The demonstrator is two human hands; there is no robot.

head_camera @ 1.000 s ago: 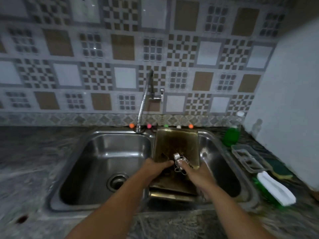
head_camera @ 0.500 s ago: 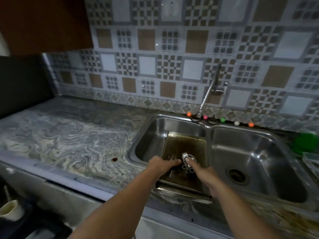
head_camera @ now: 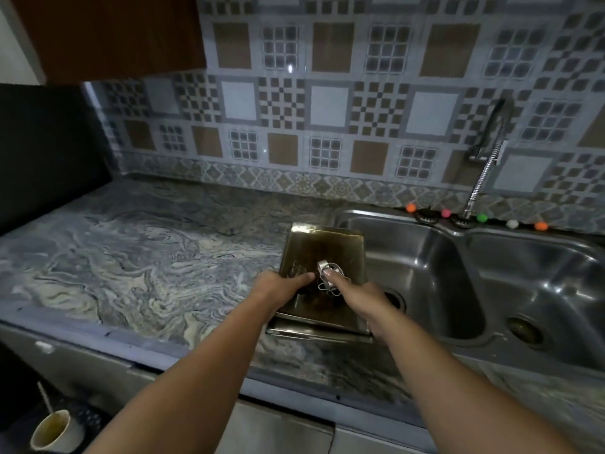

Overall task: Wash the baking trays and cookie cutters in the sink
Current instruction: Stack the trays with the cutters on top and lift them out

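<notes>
I hold a stack of stained metal baking trays (head_camera: 322, 249) level, over the counter edge just left of the double sink (head_camera: 425, 257). My left hand (head_camera: 278, 288) grips the stack's left near edge, thumb on top. Gripping the right near edge is my right hand (head_camera: 363, 298), whose thumb presses on several thin metal cookie cutters (head_camera: 329, 276) lying on the top tray. A second tray's rim shows beneath the top one. The fingers under the trays are hidden.
The marble-patterned counter (head_camera: 147, 257) stretches to the left. A flexible tap (head_camera: 481, 178) rises behind the sink, with small coloured balls (head_camera: 411, 208) along the back ledge. A cup (head_camera: 52, 432) stands low at the bottom left. A dark cabinet (head_camera: 108, 31) hangs above.
Both hands carried the tray stack with the cutters leftward, from the right side of the sink across the left basin to the counter's edge. The view swung left with them.
</notes>
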